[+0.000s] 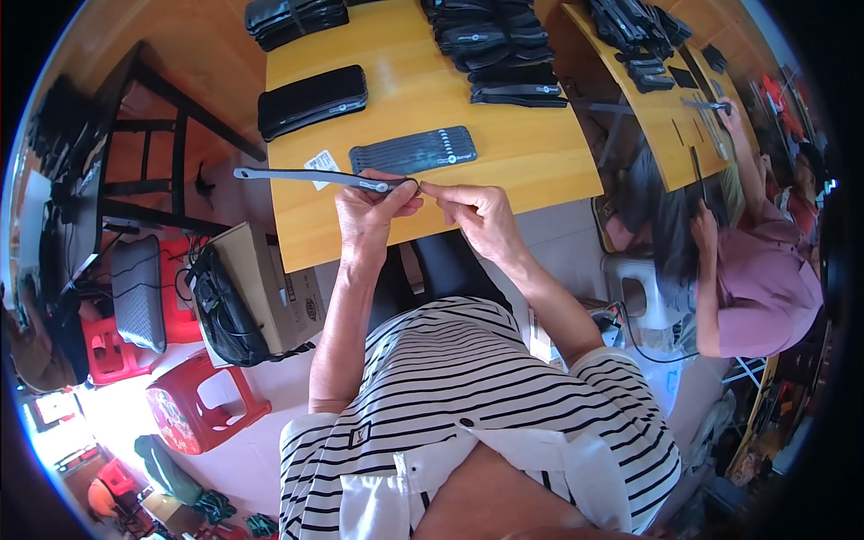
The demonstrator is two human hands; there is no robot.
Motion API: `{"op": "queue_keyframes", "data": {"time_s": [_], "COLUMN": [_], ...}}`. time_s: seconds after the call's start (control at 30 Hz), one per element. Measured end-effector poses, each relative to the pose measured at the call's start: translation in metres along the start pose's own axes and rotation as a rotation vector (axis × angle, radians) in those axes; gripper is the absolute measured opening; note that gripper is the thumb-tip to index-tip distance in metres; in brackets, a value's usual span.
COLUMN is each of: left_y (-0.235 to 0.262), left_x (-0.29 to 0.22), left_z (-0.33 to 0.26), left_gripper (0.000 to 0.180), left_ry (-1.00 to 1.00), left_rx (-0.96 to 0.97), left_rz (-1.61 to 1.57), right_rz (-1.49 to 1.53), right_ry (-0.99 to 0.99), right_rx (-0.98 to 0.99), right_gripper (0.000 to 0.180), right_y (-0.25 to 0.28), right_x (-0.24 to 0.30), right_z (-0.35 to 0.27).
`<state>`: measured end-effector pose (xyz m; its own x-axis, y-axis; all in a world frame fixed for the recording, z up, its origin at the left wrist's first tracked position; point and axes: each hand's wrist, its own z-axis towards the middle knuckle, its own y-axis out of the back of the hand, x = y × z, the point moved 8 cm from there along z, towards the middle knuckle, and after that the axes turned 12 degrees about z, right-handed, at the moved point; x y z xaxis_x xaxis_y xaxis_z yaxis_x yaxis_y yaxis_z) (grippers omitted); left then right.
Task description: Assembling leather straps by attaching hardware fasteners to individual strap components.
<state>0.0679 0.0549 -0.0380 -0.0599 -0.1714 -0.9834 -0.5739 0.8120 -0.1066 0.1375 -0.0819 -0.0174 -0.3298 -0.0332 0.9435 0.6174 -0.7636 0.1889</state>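
My left hand grips one end of a long, thin dark grey strap that sticks out to the left over the wooden table. The fingertips of my right hand pinch the same end of the strap, right beside my left thumb. Just beyond my hands a flat row of several similar dark straps lies on the table, with a small white label to its left.
A black pouch and piles of black straps lie further back. A cardboard box with a black bag and red stools stand on the floor at left. At right a person in a pink top works at another table.
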Motion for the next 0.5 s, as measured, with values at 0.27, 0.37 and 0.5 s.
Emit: {"op": "queue_keyframes", "data": {"time_s": [0.27,0.37,0.5], "left_y": [0.004,0.003,0.000], "left_x": [0.001,0.004,-0.006], "left_z": [0.007,0.008,0.011], "left_gripper": [0.011,0.013,0.013], "left_ry": [0.057,0.090,0.099], "left_rx": [0.103,0.188,0.270], "left_rz": [0.140,0.196,0.168], "right_rz": [-0.556,-0.578,-0.459], "right_ry": [0.240,0.296,0.274], "right_rx": [0.051,0.184,0.224], "right_gripper": [0.059,0.066,0.063], "right_y": [-0.011,-0.012,-0.011], "right_x": [0.036,0.035,0.033], "right_z": [-0.009,-0.002,0.001]}}
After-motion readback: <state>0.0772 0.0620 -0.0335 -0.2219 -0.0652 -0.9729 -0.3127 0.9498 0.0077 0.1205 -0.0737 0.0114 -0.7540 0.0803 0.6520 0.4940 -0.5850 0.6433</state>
